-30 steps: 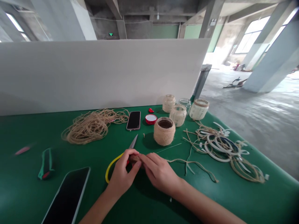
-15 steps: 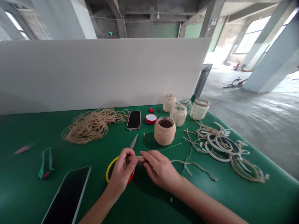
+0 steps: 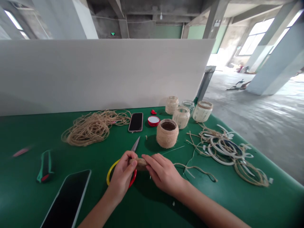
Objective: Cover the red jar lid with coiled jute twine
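My left hand (image 3: 121,175) and my right hand (image 3: 165,174) pinch a short brown piece wrapped in jute twine (image 3: 141,163) from both ends, just above the table. What lies under the twine cannot be made out. A loose twine end (image 3: 201,169) runs out past my right hand over the table. Behind and under my left hand lie scissors (image 3: 136,144) with yellow and red handles, blade tips pointing away. A twine-wrapped jar (image 3: 167,137) with a dark inside stands upright beyond my right hand.
Several glass jars (image 3: 181,117) stand at the back right. Coiled twine (image 3: 90,128), a phone (image 3: 136,122) and a red lid (image 3: 154,120) lie behind. White rings and cord (image 3: 220,150) are at right. A larger phone (image 3: 67,199) and a green cutter (image 3: 45,166) are at left.
The twine-wrapped piece has tilted slightly between my fingers, showing more of its wound face. Both hands keep their grip in nearly the same place. The loose twine end has shifted slightly left.
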`<state>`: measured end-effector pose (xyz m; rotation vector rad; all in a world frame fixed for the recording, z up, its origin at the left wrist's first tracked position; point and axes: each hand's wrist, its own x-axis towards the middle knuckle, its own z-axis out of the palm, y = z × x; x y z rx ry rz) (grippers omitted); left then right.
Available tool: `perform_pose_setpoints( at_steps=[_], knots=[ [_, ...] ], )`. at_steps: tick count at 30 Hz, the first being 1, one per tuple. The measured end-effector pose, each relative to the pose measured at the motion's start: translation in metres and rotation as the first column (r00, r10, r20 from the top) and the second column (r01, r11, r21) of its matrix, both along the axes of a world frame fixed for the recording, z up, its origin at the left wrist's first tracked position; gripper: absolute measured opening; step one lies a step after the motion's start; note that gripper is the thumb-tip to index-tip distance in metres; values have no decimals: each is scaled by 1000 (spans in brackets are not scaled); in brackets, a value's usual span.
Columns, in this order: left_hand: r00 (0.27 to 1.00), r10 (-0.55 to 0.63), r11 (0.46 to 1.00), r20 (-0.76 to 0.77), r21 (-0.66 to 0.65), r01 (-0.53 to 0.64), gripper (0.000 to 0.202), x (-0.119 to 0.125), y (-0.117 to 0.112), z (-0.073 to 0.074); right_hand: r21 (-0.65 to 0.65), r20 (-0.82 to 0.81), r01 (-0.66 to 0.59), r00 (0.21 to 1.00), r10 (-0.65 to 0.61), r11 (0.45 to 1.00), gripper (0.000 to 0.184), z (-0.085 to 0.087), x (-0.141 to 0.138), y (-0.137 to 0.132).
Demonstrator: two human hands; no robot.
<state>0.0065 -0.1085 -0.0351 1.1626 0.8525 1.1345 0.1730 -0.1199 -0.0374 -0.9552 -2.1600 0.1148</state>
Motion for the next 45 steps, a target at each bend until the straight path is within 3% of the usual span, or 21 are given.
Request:
perform_pose_setpoints(
  at_steps=[3,6,9,11,16,24,30,35,45],
  knots=[
    [983,28,999,-180,33,-23,16,-2,0,1,-28,-36,4,999,-5,1000,32,-1,0,-1],
    [910,112,984,-399,174,-45,14,-4,0,2,-76,-77,13,997,-19,997,32,-2,0,-1],
    [851,195,940,-488,342,-20,15,-4,-2,1,-118,-89,8,996,-18,993,32,-2,-1,-1],
    [838,193,933,-511,360,4,18,-2,-3,0,-141,-80,-2,997,-10,990,32,-2,-2,-1],
    [901,96,982,-423,189,-16,18,0,-4,-4,-194,-80,13,996,-29,981,34,-1,-2,-2],
    [986,125,991,-110,56,-120,22,-6,2,-8,-162,-61,13,998,-24,987,28,2,-2,-3],
    [980,139,987,-142,106,-124,22,-7,1,-7,-251,-238,-30,971,-32,968,20,4,-1,-3],
    [950,156,975,-272,197,-103,17,-9,0,-5,-306,-365,-22,926,-96,952,16,7,0,-2],
    [930,215,960,-297,239,-145,20,-8,0,-5,-198,-340,13,937,-81,980,17,6,0,-5]
  ],
)
